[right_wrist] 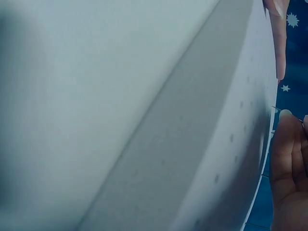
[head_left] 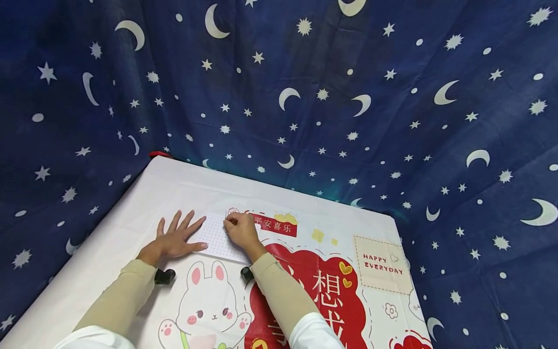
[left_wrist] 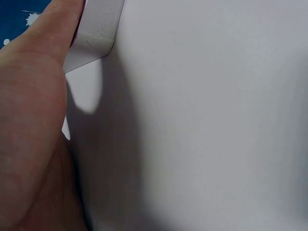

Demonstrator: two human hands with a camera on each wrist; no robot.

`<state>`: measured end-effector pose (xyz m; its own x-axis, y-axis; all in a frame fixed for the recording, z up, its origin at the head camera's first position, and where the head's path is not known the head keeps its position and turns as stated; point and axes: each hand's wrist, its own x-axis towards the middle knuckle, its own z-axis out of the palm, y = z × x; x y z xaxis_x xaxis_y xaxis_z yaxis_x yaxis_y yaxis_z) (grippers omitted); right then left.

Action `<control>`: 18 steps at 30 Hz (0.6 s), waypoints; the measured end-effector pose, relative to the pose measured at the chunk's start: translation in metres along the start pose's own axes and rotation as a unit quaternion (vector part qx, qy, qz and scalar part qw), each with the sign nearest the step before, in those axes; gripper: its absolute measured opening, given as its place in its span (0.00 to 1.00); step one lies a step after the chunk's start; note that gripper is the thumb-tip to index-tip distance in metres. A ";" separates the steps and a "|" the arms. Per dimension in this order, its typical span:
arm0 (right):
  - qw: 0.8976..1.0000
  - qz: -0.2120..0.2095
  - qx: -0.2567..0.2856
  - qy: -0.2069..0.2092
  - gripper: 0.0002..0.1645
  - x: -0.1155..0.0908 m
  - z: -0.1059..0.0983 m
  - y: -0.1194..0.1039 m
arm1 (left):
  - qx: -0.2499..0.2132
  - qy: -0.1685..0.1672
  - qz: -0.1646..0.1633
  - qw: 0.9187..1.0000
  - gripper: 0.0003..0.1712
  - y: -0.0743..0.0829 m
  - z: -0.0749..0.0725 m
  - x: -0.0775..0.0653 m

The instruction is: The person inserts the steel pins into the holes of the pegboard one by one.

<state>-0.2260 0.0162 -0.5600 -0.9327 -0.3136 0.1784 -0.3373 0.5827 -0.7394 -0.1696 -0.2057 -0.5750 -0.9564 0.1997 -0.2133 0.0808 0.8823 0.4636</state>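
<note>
A white rectangular board (head_left: 218, 241) with a grid of small dark dots lies on the table. My left hand (head_left: 176, 241) is spread flat, its thumb and index finger at the board's left edge. In the left wrist view, part of that hand (left_wrist: 33, 110) shows beside the board's corner (left_wrist: 98, 33). Over the board's upper right part, my right hand (head_left: 243, 233) pinches something very small. The right wrist view shows a thin, pointed, needle-like piece (right_wrist: 275, 108) at the right hand's (right_wrist: 288, 168) fingertips; its other end is hidden. Dots and a thick side of the board (right_wrist: 192, 115) show there.
The white table cover (head_left: 192, 182) carries a printed rabbit (head_left: 209, 295) and red printed panels (head_left: 322, 261). Dark blue cloth (head_left: 270, 140) with moons and stars hangs behind and at both sides. Black wrist-camera pieces (head_left: 164, 277) sit by the wrists.
</note>
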 end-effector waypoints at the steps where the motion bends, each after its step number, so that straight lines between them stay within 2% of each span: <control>1: 1.000 0.002 0.000 0.000 0.04 0.000 0.000 0.000 | 0.000 0.001 0.000 1.000 0.55 0.000 0.000 0.000; 11: 0.999 -0.006 -0.031 -0.023 0.05 0.000 0.005 0.001 | 0.002 -0.004 0.000 1.000 0.55 0.002 0.000 0.002; 18: 0.994 -0.040 -0.102 -0.008 0.07 0.000 0.011 -0.004 | -0.008 0.005 0.004 1.000 0.55 0.000 0.001 0.001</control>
<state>-0.2231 0.0057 -0.5636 -0.9001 -0.3764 0.2194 -0.4309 0.6949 -0.5757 -0.1705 -0.2048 -0.5764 -0.9582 0.2028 -0.2017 0.0842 0.8740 0.4787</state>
